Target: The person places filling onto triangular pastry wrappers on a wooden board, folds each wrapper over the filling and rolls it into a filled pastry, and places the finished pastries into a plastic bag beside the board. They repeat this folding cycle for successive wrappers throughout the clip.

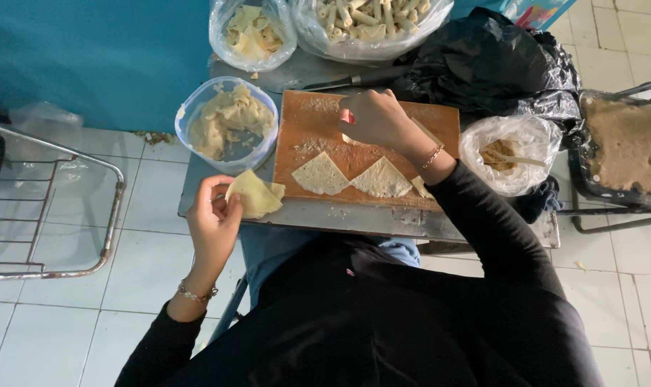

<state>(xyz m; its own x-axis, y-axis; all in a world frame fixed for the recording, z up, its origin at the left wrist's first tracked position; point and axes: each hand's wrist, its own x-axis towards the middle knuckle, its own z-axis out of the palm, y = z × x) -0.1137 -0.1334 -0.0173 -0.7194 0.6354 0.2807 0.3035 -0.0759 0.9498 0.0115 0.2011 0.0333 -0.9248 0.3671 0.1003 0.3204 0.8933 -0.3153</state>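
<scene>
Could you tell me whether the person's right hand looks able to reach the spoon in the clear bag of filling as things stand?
Probably yes. The right hand rests on the wooden board, and the spoon sticks out of the open clear bag just beyond the board's edge on that side, with nothing between them.

2 wrappers (350, 175) on the board (304, 125), 1 wrapper (255, 193) held

Two wrappers (350, 176) lie on the board (307, 122), tub (227, 122) to its left, bag with spoon (512, 152) right, rolls, I think, (368, 18) behind.
</scene>
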